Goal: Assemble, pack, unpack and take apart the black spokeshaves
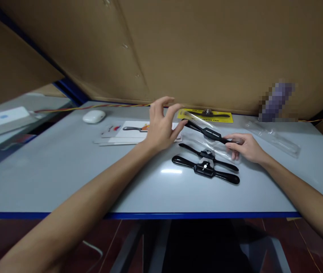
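Observation:
My right hand (243, 146) grips the right handle of a black spokeshave (212, 133), which is raised a little above the table and tilted. At its other end, my left hand (163, 125) has its fingers spread and curved. The left thumb tip is at the left handle; whether it touches I cannot tell. Nearer to me, a thin-handled black spokeshave (226, 165) lies flat beside a larger glossy one (184, 162) with a silver blade. Clear plastic packaging (221, 151) sits under and behind the held spokeshave.
A yellow card (226, 118) bearing another spokeshave lies by the back panel. Printed cards (118, 141) are stacked behind my left hand. Clear blister packaging (281, 142) lies at right, near a blurred purple object (276, 102). A white rounded case (93, 116) stands at left.

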`<state>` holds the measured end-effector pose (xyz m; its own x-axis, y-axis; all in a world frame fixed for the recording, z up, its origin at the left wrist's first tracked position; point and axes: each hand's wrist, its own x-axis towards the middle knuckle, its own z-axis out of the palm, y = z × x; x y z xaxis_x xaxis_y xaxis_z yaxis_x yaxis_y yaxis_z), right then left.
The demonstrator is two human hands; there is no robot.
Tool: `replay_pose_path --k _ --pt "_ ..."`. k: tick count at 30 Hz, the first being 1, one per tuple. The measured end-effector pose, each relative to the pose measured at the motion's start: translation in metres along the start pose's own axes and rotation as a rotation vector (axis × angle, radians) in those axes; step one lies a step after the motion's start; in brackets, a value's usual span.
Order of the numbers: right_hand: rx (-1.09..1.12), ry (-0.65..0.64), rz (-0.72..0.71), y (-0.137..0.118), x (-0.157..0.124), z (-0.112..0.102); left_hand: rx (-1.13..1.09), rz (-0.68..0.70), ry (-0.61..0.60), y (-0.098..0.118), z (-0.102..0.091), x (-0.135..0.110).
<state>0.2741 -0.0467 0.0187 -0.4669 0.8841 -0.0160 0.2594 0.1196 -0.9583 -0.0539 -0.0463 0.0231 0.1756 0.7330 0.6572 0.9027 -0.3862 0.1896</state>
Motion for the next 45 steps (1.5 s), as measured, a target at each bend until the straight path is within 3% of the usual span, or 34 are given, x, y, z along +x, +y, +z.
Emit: replay_pose_path --k 5,10,17,23,31,38,42,45 --pt "0.120 -0.050 0.115 0.004 0.009 -0.012 -0.048 -0.017 -0.158 -0.030 0.014 0.002" --pt "0.153 -0.080 0.220 0.001 0.012 -0.021 0.063 -0.094 -0.373 -0.048 0.019 0.003" --pt "0.333 0.256 0.235 -0.004 0.013 -0.015 0.164 -0.124 -0.463 -0.050 0.018 0.005" --pt "0.477 0.440 0.195 -0.004 0.014 -0.011 0.157 -0.150 -0.385 -0.043 0.015 0.007" --pt "0.439 0.373 0.216 0.000 0.014 -0.016 0.172 -0.186 -0.205 -0.038 -0.002 0.012" --pt "0.408 0.285 0.208 0.002 0.016 -0.020 0.200 -0.082 -0.371 -0.038 0.008 0.007" --pt "0.393 0.254 0.206 0.004 0.017 -0.021 0.143 -0.063 -0.488 -0.049 0.017 0.004" --pt "0.382 0.267 0.189 0.008 0.018 -0.022 0.056 -0.009 -0.494 -0.060 0.022 0.003"
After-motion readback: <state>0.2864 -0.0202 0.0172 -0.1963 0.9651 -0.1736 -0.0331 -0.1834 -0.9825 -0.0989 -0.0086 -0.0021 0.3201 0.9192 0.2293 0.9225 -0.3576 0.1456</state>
